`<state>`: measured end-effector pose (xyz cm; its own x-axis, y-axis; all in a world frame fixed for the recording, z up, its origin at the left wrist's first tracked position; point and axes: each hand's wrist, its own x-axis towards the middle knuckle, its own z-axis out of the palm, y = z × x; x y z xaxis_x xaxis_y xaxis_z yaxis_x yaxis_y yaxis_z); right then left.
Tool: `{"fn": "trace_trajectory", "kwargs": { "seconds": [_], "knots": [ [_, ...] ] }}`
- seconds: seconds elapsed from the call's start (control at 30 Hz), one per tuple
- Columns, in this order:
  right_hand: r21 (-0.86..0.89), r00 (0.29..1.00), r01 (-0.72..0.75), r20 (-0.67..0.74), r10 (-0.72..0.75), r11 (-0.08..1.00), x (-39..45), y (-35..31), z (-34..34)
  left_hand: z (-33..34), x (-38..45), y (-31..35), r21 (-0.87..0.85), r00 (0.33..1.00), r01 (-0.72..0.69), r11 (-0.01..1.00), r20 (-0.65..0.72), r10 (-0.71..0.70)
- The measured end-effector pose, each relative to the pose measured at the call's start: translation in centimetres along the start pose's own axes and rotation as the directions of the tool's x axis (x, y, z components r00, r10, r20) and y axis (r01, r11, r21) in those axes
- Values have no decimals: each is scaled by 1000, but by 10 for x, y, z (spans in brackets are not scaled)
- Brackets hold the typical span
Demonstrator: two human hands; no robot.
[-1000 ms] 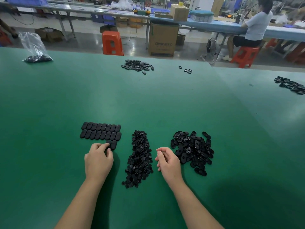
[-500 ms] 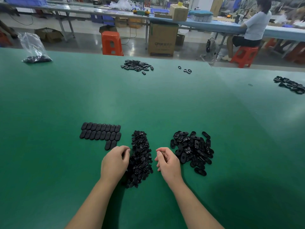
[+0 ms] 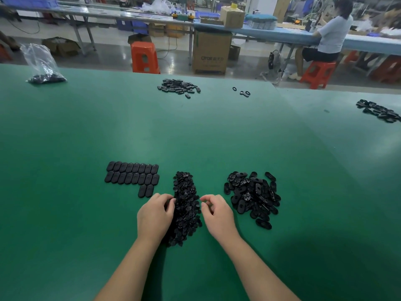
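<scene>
A long pile of small black parts (image 3: pixel 186 205) lies on the green table (image 3: pixel 195 137) straight ahead. To its left, black oval pieces (image 3: pixel 132 175) lie side by side in two neat rows, with two more (image 3: pixel 145 190) below them. A loose heap of black oval shells (image 3: pixel 252 197) is on the right. My left hand (image 3: pixel 155 216) is at the pile's left edge, fingertips curled into the parts; whether they pinch one is hidden. My right hand (image 3: pixel 217 213) hovers between pile and heap, fingers loosely curled, nothing visible in them.
Farther back lie another heap of black parts (image 3: pixel 179 88), a few loose rings (image 3: pixel 242 91) and a clear bag of parts (image 3: pixel 44 68) at the far left. More parts (image 3: pixel 379 111) sit at the right edge. A person (image 3: pixel 332 35) sits at another bench beyond.
My left hand has left the rows of oval pieces and moved right to the pile of small parts. My right hand has barely moved.
</scene>
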<state>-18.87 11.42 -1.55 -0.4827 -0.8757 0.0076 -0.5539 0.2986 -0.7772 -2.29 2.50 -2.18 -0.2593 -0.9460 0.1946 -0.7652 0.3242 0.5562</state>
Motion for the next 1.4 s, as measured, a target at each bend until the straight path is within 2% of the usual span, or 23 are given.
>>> {"fn": "trace_trajectory", "kwargs": {
  "seconds": [0.13, 0.23, 0.33, 0.57, 0.67, 0.73, 0.83, 1.1, 1.17, 1.23, 1.33, 1.4],
  "knots": [
    [-193, 1000, 8, 8, -6, 981, 5, -2, -15, 1, 1, 0, -1, 1000, 2, 1000, -7, -2],
    [-409, 995, -73, 34, 96, 910, 12, -2, -28, 1, 1, -1, -15, 1000, 1, 1000, -3, -1],
    [-510, 986, -85, 79, 145, 856, 18, -3, -35, 1, 1, -1, -17, 1000, 2, 1000, -3, -2],
    [-535, 992, 50, 123, 19, 843, 18, -6, -30, 1, 1, -1, -4, 1000, 4, 1000, 4, -4],
    [-531, 997, 45, 72, -8, 846, 21, -7, -28, 2, 1, -2, -2, 1000, 10, 1000, 10, -10],
    [-541, 999, 18, 43, 7, 841, 24, -8, -27, 3, 1, -3, -4, 1000, 18, 1000, 19, -18],
    [-591, 994, 4, 89, 60, 807, 28, -8, -24, 4, 1, -5, 8, 999, 3, 1000, 45, -3],
    [-587, 994, 25, 100, 41, 809, 38, -8, -24, 7, 3, 0, 144, 995, 3, 990, 97, -17],
    [-536, 995, 22, 90, 31, 844, 38, -9, -25, 7, 4, 2, 154, 994, 24, 988, 102, -40],
    [-392, 997, -21, 57, 47, 920, 38, -8, -25, 7, 4, 3, 145, 992, 50, 988, 108, -66],
    [-29, 991, -131, 6, 131, 991, 35, -5, -21, 7, 5, 4, 125, 991, 60, 990, 109, -74],
    [209, 981, -186, -7, 191, 960, 29, -5, -15, 6, 4, 4, 108, 992, 66, 992, 101, -77]
  ]
}}
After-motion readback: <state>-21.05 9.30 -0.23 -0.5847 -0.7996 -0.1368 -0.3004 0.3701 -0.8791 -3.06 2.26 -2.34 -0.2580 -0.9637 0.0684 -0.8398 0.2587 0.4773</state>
